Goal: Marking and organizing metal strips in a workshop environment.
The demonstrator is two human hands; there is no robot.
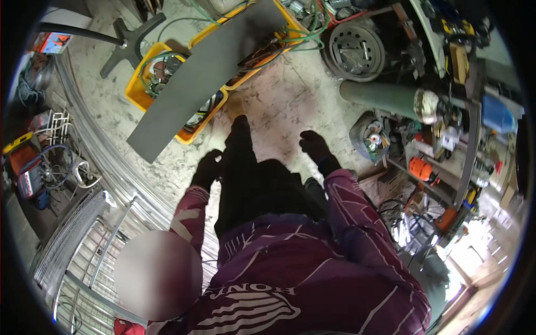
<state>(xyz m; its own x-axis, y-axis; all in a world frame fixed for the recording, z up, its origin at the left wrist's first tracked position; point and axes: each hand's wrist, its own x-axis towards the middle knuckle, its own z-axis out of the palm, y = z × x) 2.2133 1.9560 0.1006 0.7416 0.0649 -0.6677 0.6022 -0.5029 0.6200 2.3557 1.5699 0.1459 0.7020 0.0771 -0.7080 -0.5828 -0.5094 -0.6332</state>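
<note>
My left hand [207, 169] hangs beside my left thigh, dark against the dark trousers. Its fingers are loosely bent and apart, with nothing seen in them. To the right, my right hand [315, 146] is held out over the floor, thumb and curled fingers slightly apart, also with nothing visible in it. Ahead of the left hand, a long flat grey panel [190, 92] lies slantwise across several yellow crates [134, 92]. Tools, discs and cables show in the crates where the panel leaves them uncovered. My left foot stands forward, near the crates.
Ahead right, a steel wheel rim [335, 47] and a green gas cylinder [379, 99] lie near a round tub [357, 134]. A cluttered shelf [466, 162] stands at right. Long metal rods [92, 125] and a wire rack [92, 251] line the left. A green hose [321, 34] trails across the crates.
</note>
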